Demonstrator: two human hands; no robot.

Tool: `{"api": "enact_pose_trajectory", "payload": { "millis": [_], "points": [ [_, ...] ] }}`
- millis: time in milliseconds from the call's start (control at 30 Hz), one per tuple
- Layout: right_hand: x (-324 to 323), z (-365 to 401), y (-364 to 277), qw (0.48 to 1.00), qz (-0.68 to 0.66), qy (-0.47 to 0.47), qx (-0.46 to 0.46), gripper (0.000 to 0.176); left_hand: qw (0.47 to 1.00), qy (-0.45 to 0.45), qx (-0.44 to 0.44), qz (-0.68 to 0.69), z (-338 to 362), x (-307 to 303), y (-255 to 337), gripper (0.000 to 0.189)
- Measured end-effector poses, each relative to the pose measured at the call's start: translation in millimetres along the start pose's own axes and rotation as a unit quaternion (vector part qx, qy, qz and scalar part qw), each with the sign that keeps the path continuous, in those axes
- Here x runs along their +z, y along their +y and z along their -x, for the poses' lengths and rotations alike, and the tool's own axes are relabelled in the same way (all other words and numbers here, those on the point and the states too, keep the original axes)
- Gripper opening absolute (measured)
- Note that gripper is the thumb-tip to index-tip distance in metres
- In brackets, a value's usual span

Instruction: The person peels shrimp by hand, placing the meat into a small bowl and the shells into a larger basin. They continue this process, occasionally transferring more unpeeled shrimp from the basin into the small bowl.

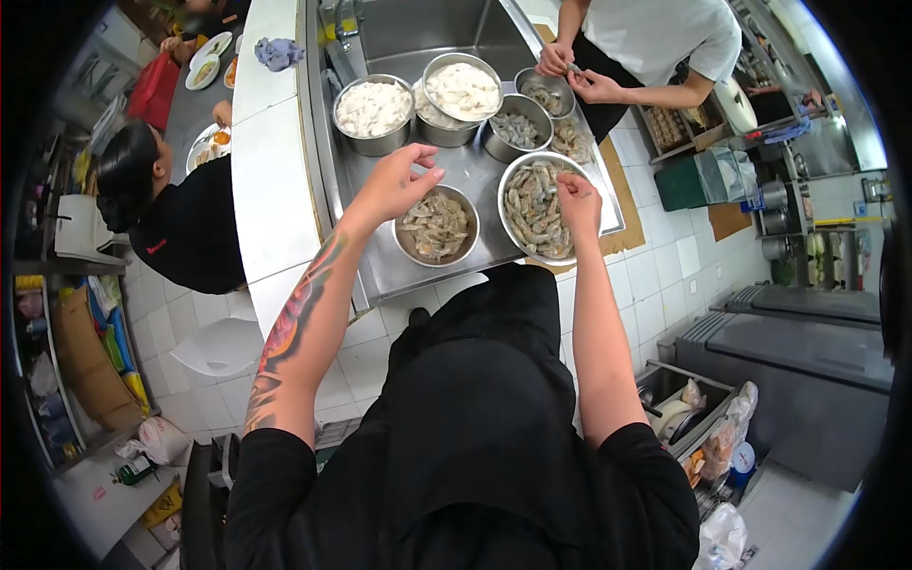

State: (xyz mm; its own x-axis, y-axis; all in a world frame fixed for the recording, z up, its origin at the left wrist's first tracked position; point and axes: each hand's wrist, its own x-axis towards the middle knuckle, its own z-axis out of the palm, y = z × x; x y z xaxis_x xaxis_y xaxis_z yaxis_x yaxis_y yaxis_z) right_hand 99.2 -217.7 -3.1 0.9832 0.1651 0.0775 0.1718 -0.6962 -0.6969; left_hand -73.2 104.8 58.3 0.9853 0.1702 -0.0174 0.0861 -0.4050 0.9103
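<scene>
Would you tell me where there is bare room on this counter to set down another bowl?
The white counter left of the steel worktop is bare. A small steel patch lies between the two front bowls and the rear bowls. Elsewhere bowls crowd it.

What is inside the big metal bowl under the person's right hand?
The big metal bowl holds a heap of raw grey shrimp. The right hand covers some, and the heap hides the bowl's bottom.

raw shrimp (534, 217) filling small bowl (396, 239), large bowl (503, 195)
</scene>
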Motion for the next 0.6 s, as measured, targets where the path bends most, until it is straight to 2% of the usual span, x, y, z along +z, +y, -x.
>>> {"api": "enact_pose_trajectory", "payload": {
  "millis": [33,100,133,200,233,300,533,600],
  "points": [
    [-1,2,3,1.0,-0.001,0.001,0.003,0.016,1.0,0.009,0.014,-0.008,0,1,-2,0.051],
    [-1,7,9,0.986,0.125,-0.075,-0.082,0.018,0.999,0.015,0.028,-0.017,0,3,-3,0.051],
    [-2,9,14,0.986,0.125,-0.073,-0.08,0.018,0.999,0.018,0.029,-0.021,0,2,-4,0.05],
    [-1,16,20,0.927,0.302,-0.204,-0.095,0.016,0.999,0.022,0.029,-0.026,0,2,-5,0.049],
    [-1,18,21,0.926,0.302,-0.204,-0.097,0.016,0.999,0.022,0.033,-0.034,0,2,-6,0.049],
    [-1,23,20,0.903,0.349,-0.25,-0.021,0.014,0.998,0.026,0.036,-0.041,1,1,-9,0.048],
    [1,33,37,0.921,0.307,-0.233,-0.061,0.014,0.996,0.005,0.065,-0.065,1,3,-11,0.044],
    [4,33,44,0.944,0.222,-0.225,-0.093,0.013,0.995,0.004,0.07,-0.065,2,2,-11,0.043]
  ]
}}
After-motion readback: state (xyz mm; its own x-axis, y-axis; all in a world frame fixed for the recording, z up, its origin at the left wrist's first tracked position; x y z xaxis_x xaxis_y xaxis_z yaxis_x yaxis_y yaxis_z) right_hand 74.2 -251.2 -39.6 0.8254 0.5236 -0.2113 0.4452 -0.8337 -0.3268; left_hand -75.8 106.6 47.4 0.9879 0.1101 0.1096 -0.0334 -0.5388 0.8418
